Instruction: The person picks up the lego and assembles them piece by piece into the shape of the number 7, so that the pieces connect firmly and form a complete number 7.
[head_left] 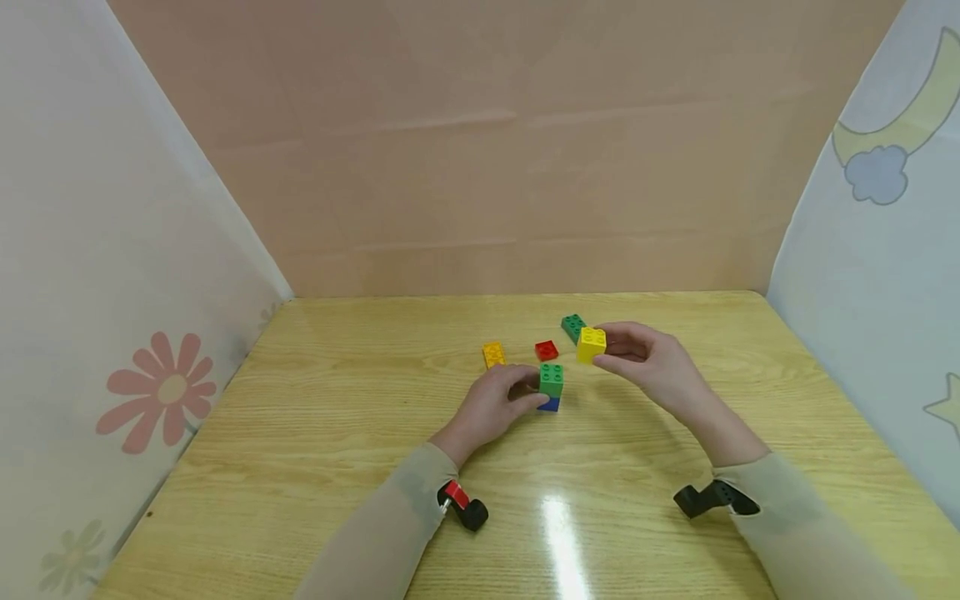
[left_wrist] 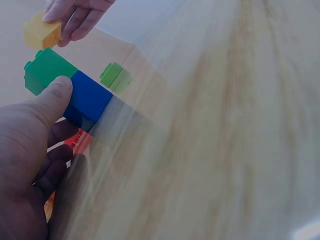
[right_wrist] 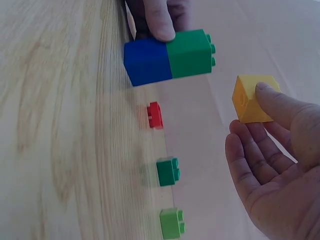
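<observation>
A: Left hand [head_left: 489, 408]?
B: Fingers grasp a green block [head_left: 551, 380] atop a blue block [head_left: 551, 405], midway between the counter's [head_left: 315, 417] side edges.
A: Right hand [head_left: 660, 371]?
B: Fingers pinch a yellow block [head_left: 591, 346], held up, slightly nearer the right edge.

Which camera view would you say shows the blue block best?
The right wrist view, because one side of the blue block shows nearly whole. The left wrist view shows it large, though the left hand overlaps an edge. The head view shows only a strip beneath the green block.
</observation>
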